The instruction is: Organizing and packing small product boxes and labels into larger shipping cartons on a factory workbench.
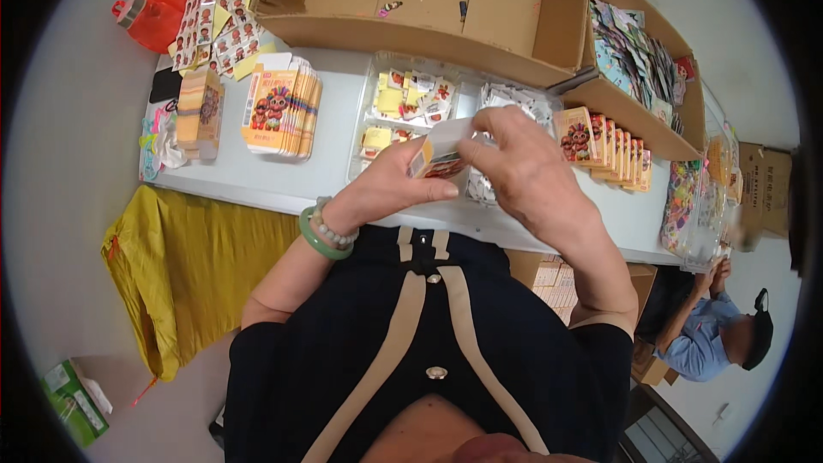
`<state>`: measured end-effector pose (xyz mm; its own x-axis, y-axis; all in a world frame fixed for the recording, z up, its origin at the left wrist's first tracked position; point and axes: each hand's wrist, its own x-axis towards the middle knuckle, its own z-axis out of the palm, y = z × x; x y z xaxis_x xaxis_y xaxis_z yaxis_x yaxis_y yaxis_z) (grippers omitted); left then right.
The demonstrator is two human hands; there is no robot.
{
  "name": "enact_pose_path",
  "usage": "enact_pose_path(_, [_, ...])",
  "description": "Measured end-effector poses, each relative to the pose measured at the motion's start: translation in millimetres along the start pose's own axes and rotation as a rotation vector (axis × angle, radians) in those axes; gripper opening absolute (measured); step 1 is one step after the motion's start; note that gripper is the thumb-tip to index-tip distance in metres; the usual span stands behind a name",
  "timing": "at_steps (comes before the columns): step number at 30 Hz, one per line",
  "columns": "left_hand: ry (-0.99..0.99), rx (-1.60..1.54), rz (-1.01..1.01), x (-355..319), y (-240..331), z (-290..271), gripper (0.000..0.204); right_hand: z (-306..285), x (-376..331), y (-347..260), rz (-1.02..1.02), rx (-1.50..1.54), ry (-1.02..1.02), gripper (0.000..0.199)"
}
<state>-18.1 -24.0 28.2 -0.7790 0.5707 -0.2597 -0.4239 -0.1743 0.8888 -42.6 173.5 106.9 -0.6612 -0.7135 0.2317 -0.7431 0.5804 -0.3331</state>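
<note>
A small orange and white cardboard box (439, 153) is held over the near edge of the white table (257, 180). My left hand (390, 184) grips it from below, a green bangle and a bead bracelet on its wrist. My right hand (519, 163) closes over the box's right end from above. Just behind the hands a clear plastic tray (411, 103) holds small yellow and red packets. To its right lie white packets (514, 101).
A stack of flat orange cartons (281, 107) and a smaller stack (200, 110) lie at the table's left. Assembled orange boxes (604, 146) stand in a row at the right. A large open cardboard box (429, 0) sits behind. Another person (711, 330) crouches at lower right.
</note>
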Motion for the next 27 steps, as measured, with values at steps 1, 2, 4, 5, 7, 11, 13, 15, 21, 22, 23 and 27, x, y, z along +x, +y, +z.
enact_pose_path(1, [-0.004,0.0,0.009,0,1,-2,0.05,2,2,0,0.007,0.011,0.05,0.02])
enact_pose_path(2, [0.018,-0.045,0.017,-1,3,-5,0.05,-2,6,3,0.04,0.093,0.055,0.017])
enact_pose_path(4, [0.083,-0.098,0.019,-3,7,-17,0.051,-12,14,22,0.09,0.141,0.147,0.015])
enact_pose_path(5, [0.076,-0.098,0.025,-5,9,-22,0.051,-17,19,34,0.14,0.202,0.238,0.013])
enact_pose_path(7, [0.194,-0.124,0.055,-6,14,-33,0.054,-24,37,70,0.231,0.096,0.262,0.01])
enact_pose_path(11, [0.282,-0.159,0.078,0,13,-53,0.059,-18,80,142,0.473,-0.044,-0.077,0.016])
enact_pose_path(13, [0.274,-0.187,0.172,2,4,-61,0.062,-6,95,166,0.576,-0.129,-0.315,0.019])
enact_pose_path(15, [0.274,-0.168,0.283,4,-1,-70,0.065,13,107,186,0.637,-0.332,-0.945,0.023])
enact_pose_path(21, [0.284,-0.136,0.293,17,0,-80,0.056,47,122,195,0.533,-0.092,-1.053,0.023])
enact_pose_path(22, [0.26,-0.075,0.312,20,1,-82,0.057,57,126,200,0.604,-0.118,-1.096,0.024])
enact_pose_path(23, [0.241,-0.021,0.333,21,2,-84,0.058,61,132,196,0.599,-0.112,-1.108,0.024])
enact_pose_path(27, [0.173,0.082,0.391,25,-2,-89,0.061,63,145,185,0.64,0.121,-0.872,0.022])
